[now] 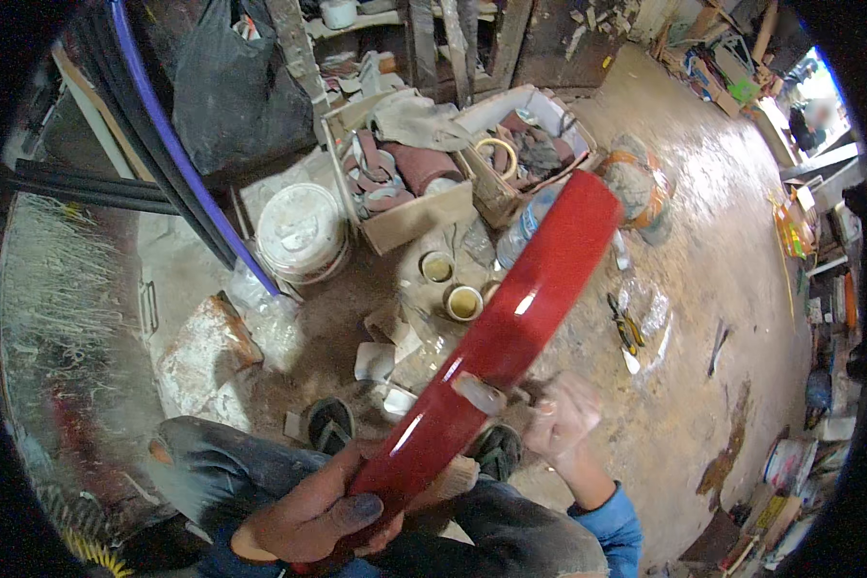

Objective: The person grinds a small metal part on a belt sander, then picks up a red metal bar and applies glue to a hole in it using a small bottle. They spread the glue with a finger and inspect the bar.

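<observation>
Long, shiny red panel [511,328], smooth and curved like a car part, slanting up from the lap toward the boxes, with a bright streak of light along it. Left hand [308,515] wrapped tight round the low end, thumb dark with dust on top. Right hand [564,416] just beside the panel's right edge, blurry, fingers curled; hard to tell if closed on anything. Small pale patch [479,393] on the red surface near that hand. Blue sleeve [609,525] on the right arm, dusty dark trousers [222,467] below. Floor [703,250] bare, hard and brown, dusty, with wet-looking shiny spots. Past the top end, two open boxes: a cardboard box [405,188] full of red-brown rolls of rough paper, and a white box [535,135] with rings and rags. Round white bucket [301,231] with a lid left of the boxes. Two small round tins [453,287] with yellowish insides under the panel's left side. Clear plastic bottle [522,226] peeking out behind the red edge. Black plastic bag [231,82] hanging high up on the left, a blue-edged bar [178,154] leaning beside it. Crumpled white scraps [380,361] on the ground near the knees. Small yellow and black tool [628,328] lying right of the panel. Colourful packets and tins [790,472] piled along the right rim. Most open room on the floor to the right; left side crowded.
</observation>
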{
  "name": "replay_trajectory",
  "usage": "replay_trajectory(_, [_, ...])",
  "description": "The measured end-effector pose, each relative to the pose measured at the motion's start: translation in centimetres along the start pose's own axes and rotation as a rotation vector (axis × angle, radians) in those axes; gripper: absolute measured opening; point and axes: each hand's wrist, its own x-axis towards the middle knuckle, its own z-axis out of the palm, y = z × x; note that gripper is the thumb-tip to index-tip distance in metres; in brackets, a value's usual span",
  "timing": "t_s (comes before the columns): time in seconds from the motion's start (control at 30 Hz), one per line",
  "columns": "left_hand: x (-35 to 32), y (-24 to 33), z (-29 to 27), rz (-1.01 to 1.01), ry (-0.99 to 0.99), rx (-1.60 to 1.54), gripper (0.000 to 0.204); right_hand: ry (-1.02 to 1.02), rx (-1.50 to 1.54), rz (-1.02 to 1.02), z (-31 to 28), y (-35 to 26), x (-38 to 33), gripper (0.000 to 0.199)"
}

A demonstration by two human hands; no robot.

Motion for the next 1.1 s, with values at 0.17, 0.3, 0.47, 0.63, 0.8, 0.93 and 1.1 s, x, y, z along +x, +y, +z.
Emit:
replay_trajectory(0.17, [-1.0,0.2,1.6,0.089,0.017,-0.068,0.065,-0.038,-0.103,0.304,-1.6,-0.6,0.0,0.007])
replay_trajectory(0.3, [-1.2,0.3,2.3,0.123,-0.065,-0.042,0.072,-0.072,0.016,0.445,-3.0,-1.7,0.7,0.015])
replay_trajectory(0.47, [-1.6,0.0,2.5,0.097,-0.062,-0.049,0.073,0.021,0.364,0.438,-5.5,-4.2,2.9,0.023])
replay_trajectory(0.63, [-0.9,-1.3,3.2,0.151,0.139,0.052,0.071,-0.216,0.752,0.387,-8.4,-6.9,7.2,0.035])
replay_trajectory(0.8, [0.2,-2.7,1.3,0.209,0.175,0.285,0.064,-0.417,0.836,0.538,-8.2,-6.6,8.2,0.043])
replay_trajectory(0.93, [0.3,-3.7,-1.4,0.083,0.164,0.058,0.060,-0.321,0.375,0.964,-9.3,-2.8,3.0,0.035])
replay_trajectory(1.1, [2.7,-5.9,-2.5,-0.180,0.283,0.312,0.046,-0.447,-0.132,0.954,-5.5,7.2,-10.5,0.040])
